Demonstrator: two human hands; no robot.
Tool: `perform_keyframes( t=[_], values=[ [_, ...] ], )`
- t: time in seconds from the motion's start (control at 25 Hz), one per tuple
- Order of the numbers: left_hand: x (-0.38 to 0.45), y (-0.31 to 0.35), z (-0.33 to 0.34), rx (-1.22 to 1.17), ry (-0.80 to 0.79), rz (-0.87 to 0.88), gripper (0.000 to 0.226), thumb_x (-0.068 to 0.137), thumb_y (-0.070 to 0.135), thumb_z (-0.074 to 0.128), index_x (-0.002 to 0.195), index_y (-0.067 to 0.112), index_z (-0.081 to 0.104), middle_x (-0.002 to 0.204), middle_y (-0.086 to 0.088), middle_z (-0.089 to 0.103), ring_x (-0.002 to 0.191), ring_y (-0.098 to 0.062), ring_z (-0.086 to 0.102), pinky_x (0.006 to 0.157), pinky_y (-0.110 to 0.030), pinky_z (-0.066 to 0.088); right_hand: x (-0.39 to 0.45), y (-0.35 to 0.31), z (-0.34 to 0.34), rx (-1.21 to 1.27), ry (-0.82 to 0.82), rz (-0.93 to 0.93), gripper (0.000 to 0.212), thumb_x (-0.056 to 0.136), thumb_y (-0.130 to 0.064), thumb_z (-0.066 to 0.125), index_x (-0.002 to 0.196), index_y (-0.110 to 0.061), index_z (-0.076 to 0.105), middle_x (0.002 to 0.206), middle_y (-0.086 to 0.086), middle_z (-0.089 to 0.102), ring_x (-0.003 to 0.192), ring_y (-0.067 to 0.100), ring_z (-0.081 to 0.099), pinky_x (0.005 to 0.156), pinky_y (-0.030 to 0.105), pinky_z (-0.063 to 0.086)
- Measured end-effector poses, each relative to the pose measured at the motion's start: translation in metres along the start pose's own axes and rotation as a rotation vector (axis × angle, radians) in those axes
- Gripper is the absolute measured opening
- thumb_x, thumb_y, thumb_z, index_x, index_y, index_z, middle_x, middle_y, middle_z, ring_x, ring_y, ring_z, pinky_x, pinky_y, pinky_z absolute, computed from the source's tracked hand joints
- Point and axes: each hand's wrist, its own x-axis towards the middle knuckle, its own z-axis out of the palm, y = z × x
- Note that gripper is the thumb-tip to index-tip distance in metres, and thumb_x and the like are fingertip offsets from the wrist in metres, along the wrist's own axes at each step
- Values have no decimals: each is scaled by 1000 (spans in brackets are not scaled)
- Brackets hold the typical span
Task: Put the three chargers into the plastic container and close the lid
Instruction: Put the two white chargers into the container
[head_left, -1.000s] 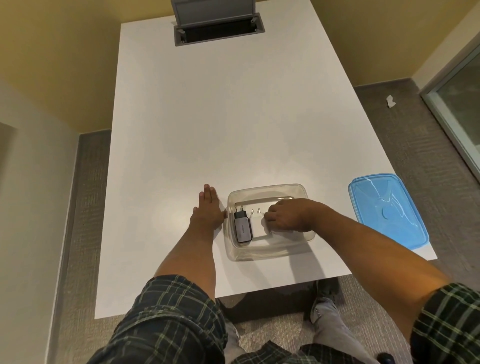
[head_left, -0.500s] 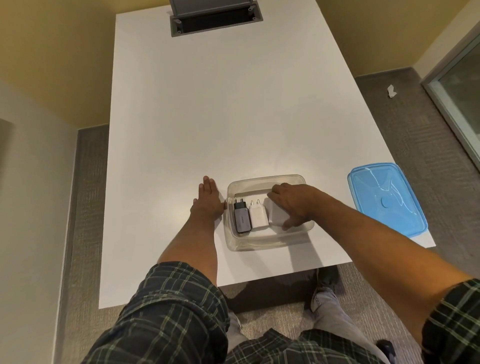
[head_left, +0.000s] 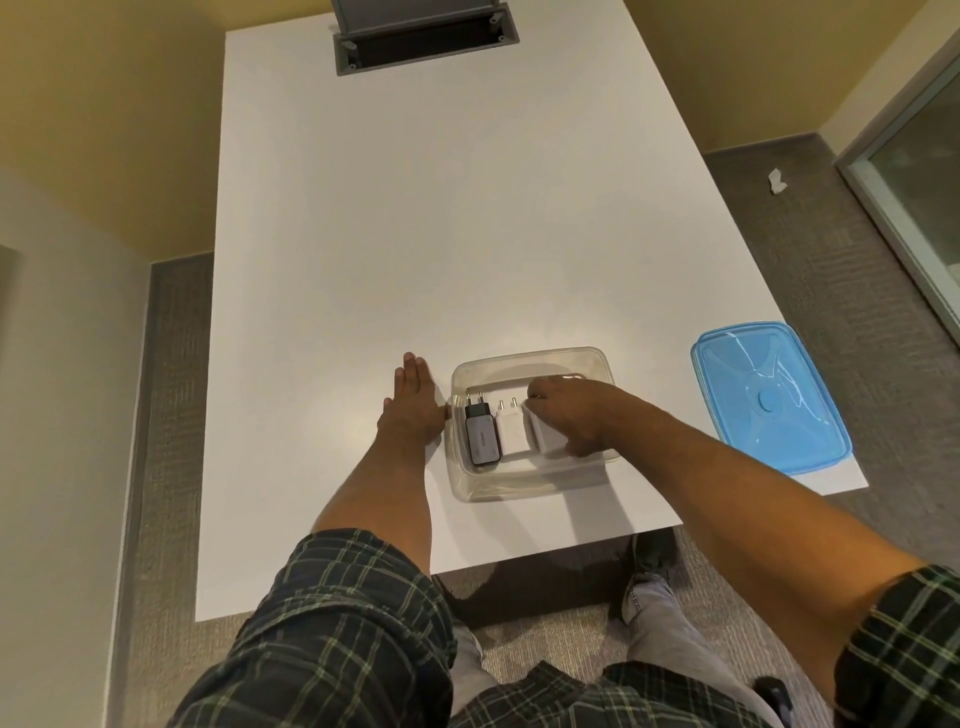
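The plastic container (head_left: 530, 483) is sitting on the table (head_left: 415, 234) near your edge; inside it three chargers are lying side by side: one charger (head_left: 480, 434) at the left, a second charger (head_left: 511, 434) in the middle, a third charger (head_left: 545, 439) at the right, partly under your right hand (head_left: 574, 415); your left hand (head_left: 413, 410) is lying flat on the table, touching the container's left wall; the lid (head_left: 769, 397) is lying well apart to the right, at the table's right edge

Long white table (head_left: 415, 234) running away from the camera, with a grey recessed cable box (head_left: 423, 44), flap raised, set into its far end. Mustard-yellow walls (head_left: 104, 104) beyond and to both sides, a paler grey wall surface (head_left: 57, 415) at near left, grey-brown carpet (head_left: 831, 249) underneath with a small white scrap (head_left: 777, 181) lying on it. Glass panel in a pale metal frame (head_left: 914, 171) at far right; soft, even light overhead
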Motion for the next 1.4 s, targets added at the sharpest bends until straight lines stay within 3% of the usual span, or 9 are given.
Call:
perform_keyframes(
  t=[0.2,0.48,0.6,0.72,0.8,0.92,1.0,1.16,1.4],
  values=[
    [-3,-1,5,44,44,20,84,105,42,41,159,11,-16,167,-5,-25,157,-26,-14,125,-53,10,-4,-1,1,-52,43,90,76,76,-48,76,140,-20,49,147,8,41,122,29,52,83,37,53],
    [-24,-8,34,131,235,87,67,107,38,23,161,10,-7,170,-7,-14,158,-28,-6,127,-48,11,-1,-8,5,181,-23,219,74,72,-38,85,134,-18,51,138,7,42,121,34,53,81,42,58],
    [-37,-10,44,158,265,100,66,107,34,23,161,10,-5,170,-7,-11,158,-27,-4,126,-47,12,-6,-10,1,203,-10,235,81,74,-43,82,142,-20,44,144,7,40,128,34,48,85,41,55],
    [-48,0,29,66,269,61,56,107,28,28,159,10,21,170,-7,13,155,-29,20,121,-48,30,-19,-11,-9,125,118,182,65,85,-40,72,141,-18,48,143,5,47,123,29,53,86,40,53],
    [-56,14,6,0,353,42,35,102,23,35,127,13,58,141,-8,55,128,-34,55,101,-45,47,-28,-9,-17,96,263,146,40,93,-35,63,129,-17,60,131,4,59,113,28,60,80,39,54],
    [-61,39,-22,94,481,93,23,94,13,41,97,14,63,104,-7,66,97,-35,64,85,-39,47,-41,0,-25,85,546,143,14,92,-24,64,95,-14,73,91,5,69,80,32,67,59,38,54],
    [-58,54,-39,88,538,94,22,90,8,43,96,14,63,101,-6,67,94,-35,64,84,-39,45,-53,7,-30,138,702,208,8,88,-18,69,84,-13,73,77,3,66,66,29,65,48,36,51],
    [-45,85,-79,66,685,118,19,95,10,43,91,10,62,94,-9,65,89,-36,63,79,-38,43,-78,27,-27,271,879,418,2,87,-17,71,85,-17,72,77,-1,64,69,25,65,49,30,47],
    [-43,164,-80,244,685,385,19,96,16,44,90,12,61,90,-7,64,79,-35,62,73,-39,46,-120,56,6,492,678,879,24,95,-29,61,116,-20,68,109,-1,68,100,23,67,78,36,53]
  ],
)
